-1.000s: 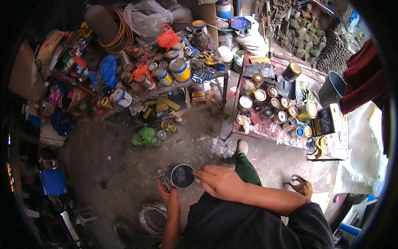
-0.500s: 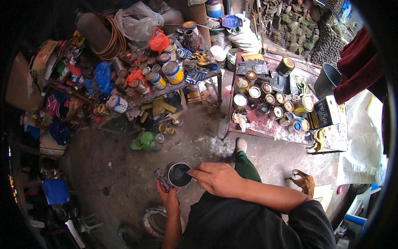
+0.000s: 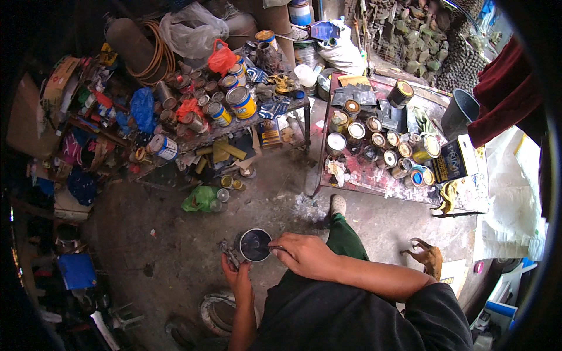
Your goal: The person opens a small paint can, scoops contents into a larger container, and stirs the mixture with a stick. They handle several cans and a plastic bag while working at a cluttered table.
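Observation:
My left hand (image 3: 237, 272) is closed at the left side of a small round can (image 3: 254, 244) with dark grey liquid inside, together with a crumpled, grey-smeared thing (image 3: 229, 253) that I cannot make out clearly. My right hand (image 3: 304, 254) grips a thin stirrer (image 3: 275, 247) at the can's right rim; its far end is hard to see against the liquid. The can is upright, in front of my dark shirt and green-trousered leg.
A cluttered bench (image 3: 246, 121) at upper left bears cans, bags and gloves. A paint-stained table (image 3: 369, 181) on the right carries several tins. A brown dog (image 3: 432, 260) lies at lower right. A green bag (image 3: 198, 199) and tires (image 3: 211, 310) are on the floor.
The can and both hands are slightly higher in the picture than a second ago. The stirrer has shifted slightly within the can. The surroundings have shifted a little with my head.

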A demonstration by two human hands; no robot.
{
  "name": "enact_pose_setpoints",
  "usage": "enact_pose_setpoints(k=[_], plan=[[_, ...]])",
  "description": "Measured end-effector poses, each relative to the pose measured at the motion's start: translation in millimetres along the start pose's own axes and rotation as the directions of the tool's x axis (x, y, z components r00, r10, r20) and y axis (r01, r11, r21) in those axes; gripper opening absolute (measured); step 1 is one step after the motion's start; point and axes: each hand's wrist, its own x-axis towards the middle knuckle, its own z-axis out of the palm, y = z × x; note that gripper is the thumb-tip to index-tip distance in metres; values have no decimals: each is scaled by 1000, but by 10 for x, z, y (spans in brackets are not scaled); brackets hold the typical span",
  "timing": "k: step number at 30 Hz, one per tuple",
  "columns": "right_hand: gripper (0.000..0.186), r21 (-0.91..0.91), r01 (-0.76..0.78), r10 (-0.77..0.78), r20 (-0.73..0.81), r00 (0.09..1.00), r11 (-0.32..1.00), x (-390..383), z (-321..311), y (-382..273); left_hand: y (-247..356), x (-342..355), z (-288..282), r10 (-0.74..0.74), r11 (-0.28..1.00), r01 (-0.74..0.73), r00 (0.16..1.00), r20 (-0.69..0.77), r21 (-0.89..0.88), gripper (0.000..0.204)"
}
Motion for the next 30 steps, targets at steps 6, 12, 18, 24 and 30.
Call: enact_pose_setpoints(k=[6,12,18,24,30], plan=[[25,-27,-35,36,16,999,999,16,-8,43,-77,9,0,-19,997,22,999,-43,68,82],[25,-43,-87,86,-18,996,995,38,-49,32,5,-50,81,-4,997,5,1000,-17,71,79],[25,-38,-78,77,-28,997,996,27,-74,9,-99,-6,36,-50,996,53,998,-38,75,81],[26,6,-54,55,-47,997,998,-23,-54,30,-100,-24,84,-30,999,30,999,-17,31,82],[27,37,-51,51,-4,999,998,-28,-60,41,-112,-30,99,0,1000,0,1000,-17,21,81]])
